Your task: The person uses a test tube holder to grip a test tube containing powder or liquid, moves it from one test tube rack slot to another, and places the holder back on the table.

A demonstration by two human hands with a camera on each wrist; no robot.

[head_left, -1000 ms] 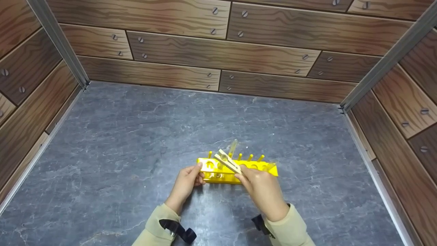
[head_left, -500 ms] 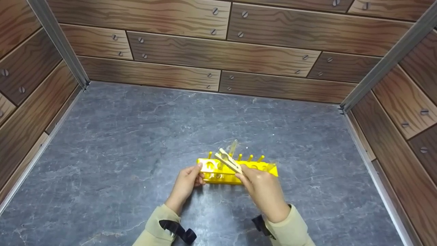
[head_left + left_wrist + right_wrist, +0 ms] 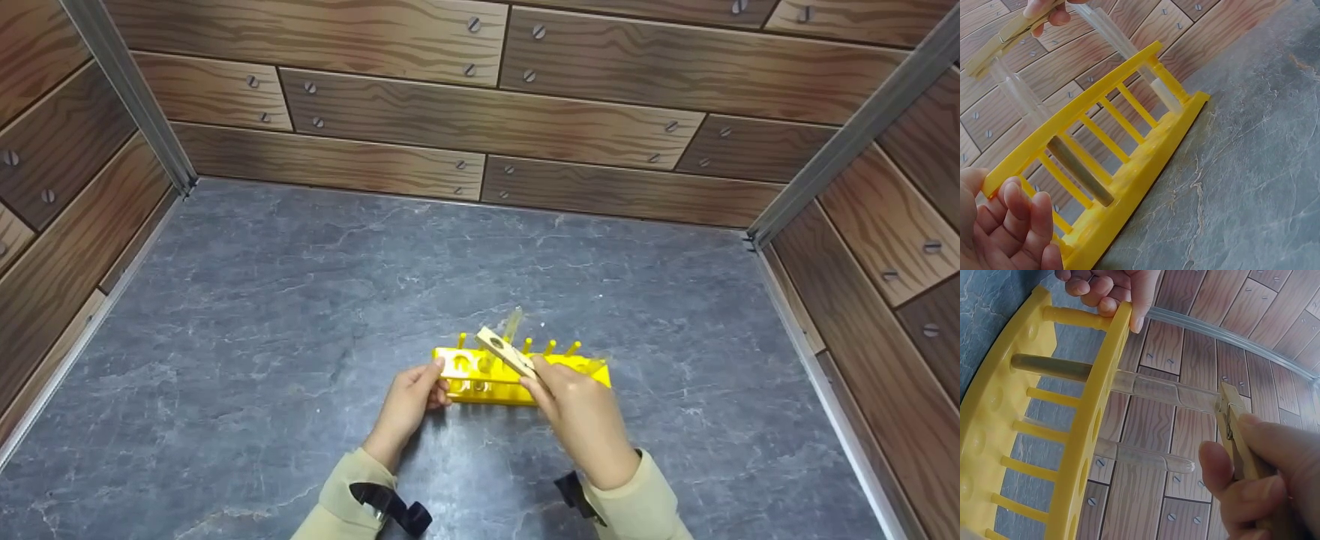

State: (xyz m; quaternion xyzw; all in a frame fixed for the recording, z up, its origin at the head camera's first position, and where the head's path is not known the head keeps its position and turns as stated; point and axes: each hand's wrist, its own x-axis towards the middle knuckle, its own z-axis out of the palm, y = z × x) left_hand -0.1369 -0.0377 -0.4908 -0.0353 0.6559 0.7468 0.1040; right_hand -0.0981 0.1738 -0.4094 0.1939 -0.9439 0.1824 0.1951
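A yellow test tube rack (image 3: 491, 374) stands on the table. My left hand (image 3: 409, 394) grips its left end, thumb on the upper plate and fingers curled below. In my right hand (image 3: 581, 416) is a wooden test tube holder (image 3: 1233, 422), pinched between thumb and fingers. The holder's tip meets the mouth of a glass test tube (image 3: 1168, 395) standing in the rack. Brownish-grey contents (image 3: 1079, 171) fill that tube's lower part. A tube with white contents (image 3: 1165, 95) stands near the rack's right end. Behind, an inverted clear tube (image 3: 513, 324) sits over a peg.
Several bare yellow pegs (image 3: 551, 346) line the rack's back edge. The grey marbled table (image 3: 300, 300) is enclosed by wood-patterned walls (image 3: 375, 97) on the back and both sides. Black straps (image 3: 390, 506) cross both sleeves.
The wooden holder has turned in my right hand: its split between two arms showed before, and now its flat face does. The right fingers shifted slightly right. Rack and left hand stayed put.
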